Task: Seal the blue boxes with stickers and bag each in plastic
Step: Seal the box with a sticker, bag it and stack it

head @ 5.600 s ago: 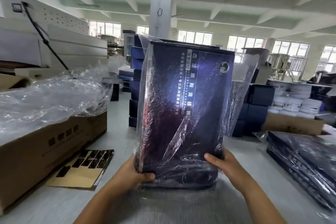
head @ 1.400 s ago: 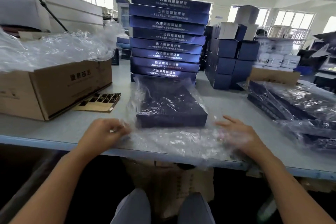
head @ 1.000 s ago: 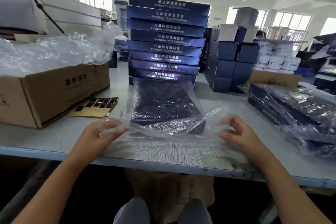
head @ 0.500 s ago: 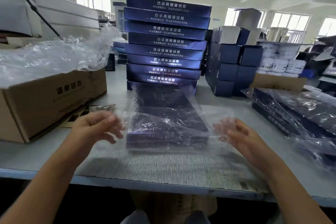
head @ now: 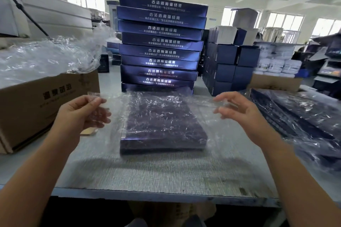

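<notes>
a dark blue box (head: 164,123) lies flat in the middle of the grey table (head: 166,175), just in front of a tall stack of boxes (head: 160,42). it sits inside a clear, crinkled plastic bag (head: 210,127) whose glints dull its glossy top. the bag's loose end is stretched between both hands above the box. the left hand (head: 81,114) pinches one corner between thumb and forefinger; the right hand (head: 241,114) holds the other, fingers curved and slightly apart.
</notes>
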